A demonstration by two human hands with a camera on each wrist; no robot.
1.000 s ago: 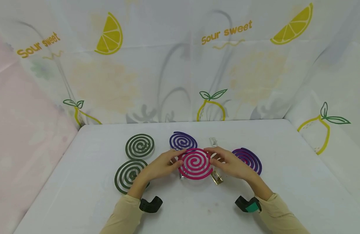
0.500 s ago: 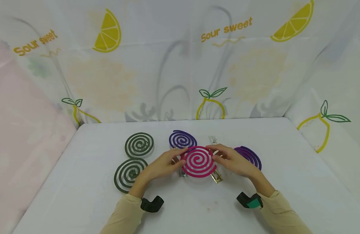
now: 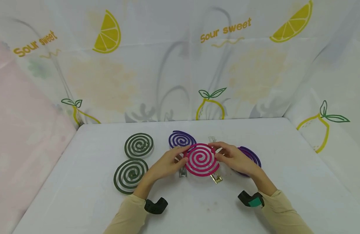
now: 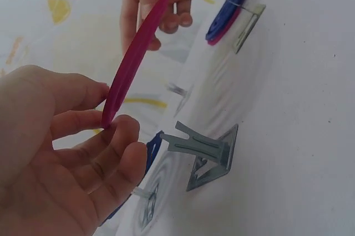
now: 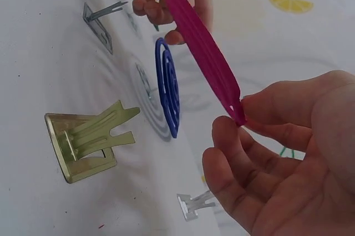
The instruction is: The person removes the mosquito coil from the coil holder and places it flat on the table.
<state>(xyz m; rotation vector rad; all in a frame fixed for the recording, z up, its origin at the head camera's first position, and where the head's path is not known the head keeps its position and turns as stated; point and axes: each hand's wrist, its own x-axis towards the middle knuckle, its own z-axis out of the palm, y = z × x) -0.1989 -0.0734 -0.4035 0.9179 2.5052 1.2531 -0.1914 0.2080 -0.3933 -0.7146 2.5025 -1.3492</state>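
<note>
A pink mosquito coil (image 3: 200,158) is held above the table between both hands. My left hand (image 3: 168,164) pinches its left edge between thumb and fingers, and my right hand (image 3: 233,158) pinches the opposite edge. Seen edge-on in both wrist views, the coil is raised over the metal stands. Below it stand a silver coil stand (image 4: 199,146) and a gold coil stand (image 5: 97,136), each with a forked prong sticking up. Behind the pink coil, a purple coil (image 5: 168,89) sits raised on another stand.
Two dark green coils (image 3: 139,145) lie at the left, the nearer one partly behind the left forearm. Beyond the right hand is a purple coil (image 3: 253,157) with pink under it. A small silver stand (image 5: 191,207) is at the back right. Patterned cloth (image 3: 156,81) hangs behind.
Both hands have moved the pink coil to the right and slightly farther back, keeping hold of its two edges. The silver stand at its left shows more now. The other coils stay put.
</note>
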